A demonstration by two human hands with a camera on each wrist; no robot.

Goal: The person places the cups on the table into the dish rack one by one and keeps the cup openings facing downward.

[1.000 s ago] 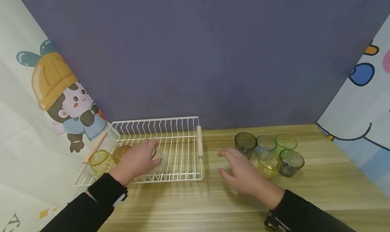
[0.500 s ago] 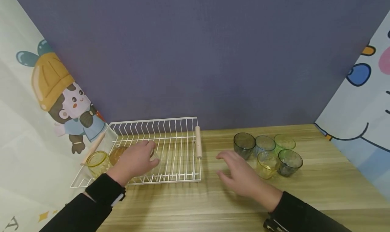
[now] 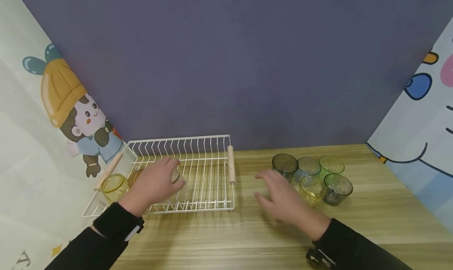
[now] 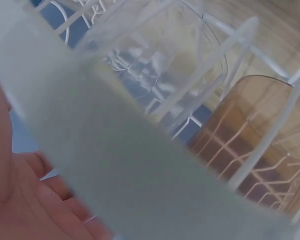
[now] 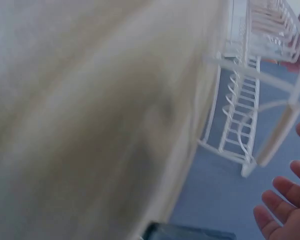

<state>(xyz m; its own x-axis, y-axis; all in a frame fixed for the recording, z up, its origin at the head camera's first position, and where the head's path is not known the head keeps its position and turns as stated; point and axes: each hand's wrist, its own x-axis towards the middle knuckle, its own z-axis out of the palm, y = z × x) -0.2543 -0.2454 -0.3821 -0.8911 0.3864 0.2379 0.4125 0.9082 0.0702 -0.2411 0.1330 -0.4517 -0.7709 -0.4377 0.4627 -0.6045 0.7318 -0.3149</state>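
1. Now the left hand (image 3: 153, 181) half hides the clear glass (image 4: 145, 70) in the wire rack (image 3: 231, 165); whether it grips, one cannot tell.
2. Right hand (image 3: 283, 201), fingers parted, hovers near the grouped glasses (image 3: 311, 191).

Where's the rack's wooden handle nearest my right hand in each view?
Head: near the centre, below mid-height: the wooden handle, left of the right hand.
Left wrist: not in the picture.
Right wrist: right side, around mid-height, slanting above the right hand's fingers.
Shared landmark: the white rack, in all three.
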